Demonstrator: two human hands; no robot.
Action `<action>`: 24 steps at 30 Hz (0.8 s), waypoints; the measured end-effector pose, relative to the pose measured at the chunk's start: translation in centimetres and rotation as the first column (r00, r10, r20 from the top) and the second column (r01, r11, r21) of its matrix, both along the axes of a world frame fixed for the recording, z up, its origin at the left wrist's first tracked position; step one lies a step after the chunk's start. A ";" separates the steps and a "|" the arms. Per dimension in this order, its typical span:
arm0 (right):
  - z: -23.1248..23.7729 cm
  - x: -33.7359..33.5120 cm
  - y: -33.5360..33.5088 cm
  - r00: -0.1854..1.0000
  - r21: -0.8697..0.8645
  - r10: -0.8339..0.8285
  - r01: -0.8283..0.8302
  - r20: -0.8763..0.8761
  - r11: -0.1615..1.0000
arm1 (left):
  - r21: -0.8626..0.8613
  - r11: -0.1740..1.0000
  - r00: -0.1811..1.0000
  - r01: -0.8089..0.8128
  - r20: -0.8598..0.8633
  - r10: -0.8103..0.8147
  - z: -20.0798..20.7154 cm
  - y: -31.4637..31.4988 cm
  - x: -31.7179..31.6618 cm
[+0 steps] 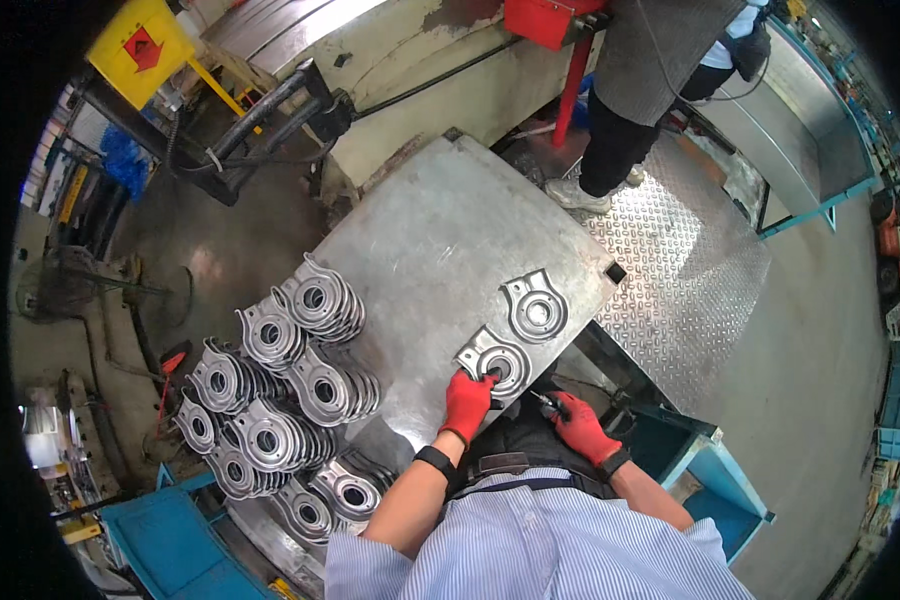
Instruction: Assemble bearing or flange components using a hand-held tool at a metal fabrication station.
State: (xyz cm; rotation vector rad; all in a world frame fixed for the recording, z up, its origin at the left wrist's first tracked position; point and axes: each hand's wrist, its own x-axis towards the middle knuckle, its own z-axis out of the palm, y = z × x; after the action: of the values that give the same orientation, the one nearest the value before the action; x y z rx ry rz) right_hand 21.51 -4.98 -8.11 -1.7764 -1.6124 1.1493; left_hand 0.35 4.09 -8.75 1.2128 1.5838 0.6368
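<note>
Head view: left hand [467, 400] pinching bracket [494, 358] on table [440, 230]; right hand [580, 425] closed around small tool; stacks [280, 400] at 9 o'clock, second bracket [536, 307] at 1 o'clock waiting.

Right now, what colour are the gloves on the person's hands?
Red; both the left hand and right hand wear them, seen best in the head view.

left hand [467, 400] on metal bracket [493, 360] | right hand [580, 425] off table [440, 230] edge, fingers curled
</note>
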 end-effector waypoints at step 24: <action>-4.3 -1.3 0.1 0.995 0.054 -0.079 0.076 0.059 0.996 | -0.186 0.972 0.988 -0.145 0.026 0.153 0.6 0.3 1.6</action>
State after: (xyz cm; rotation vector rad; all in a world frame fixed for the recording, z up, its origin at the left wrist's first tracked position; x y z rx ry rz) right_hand 20.20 -4.91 -12.43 -1.8403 -1.5789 1.0182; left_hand 1.92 4.39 -8.16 0.9463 1.6715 0.5926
